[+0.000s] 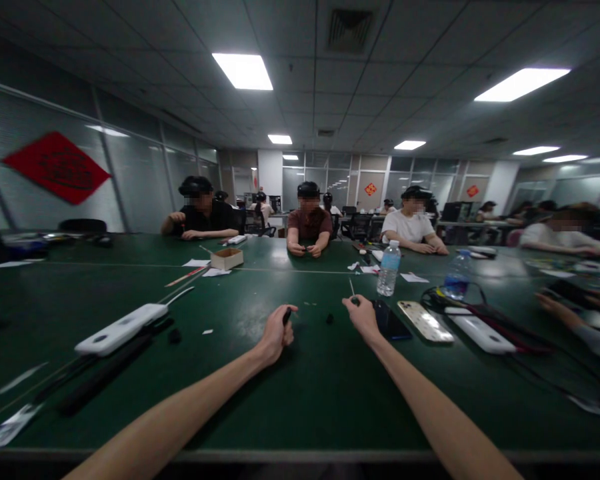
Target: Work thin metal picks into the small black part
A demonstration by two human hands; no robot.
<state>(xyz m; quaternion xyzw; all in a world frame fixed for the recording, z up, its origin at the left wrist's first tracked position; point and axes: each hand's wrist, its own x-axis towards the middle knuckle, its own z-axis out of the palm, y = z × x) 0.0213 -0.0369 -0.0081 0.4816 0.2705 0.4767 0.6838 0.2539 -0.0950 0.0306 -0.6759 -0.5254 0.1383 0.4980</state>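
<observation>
Above the green table (pixel 205 387), my left hand (pixel 276 339) is closed around a small black piece (pixel 287 315), whose end shows by the thumb; its kind is unclear. My right hand (pixel 363 317) pinches a thin, pale, rod-like tool (pixel 351 287) that points up and away; the fingers hide its lower part. Between the two hands lies another small black piece (pixel 329 319) on the tabletop, touched by neither. Just beside my right hand rests a dark phone (pixel 393 323), lying flat.
A water bottle (pixel 389 270), a phone in a patterned case (pixel 425 321) and a white power strip (pixel 480 330) are at right. At left are another power strip (pixel 123 329) and a small cardboard box (pixel 227 259). Several people sit around the table.
</observation>
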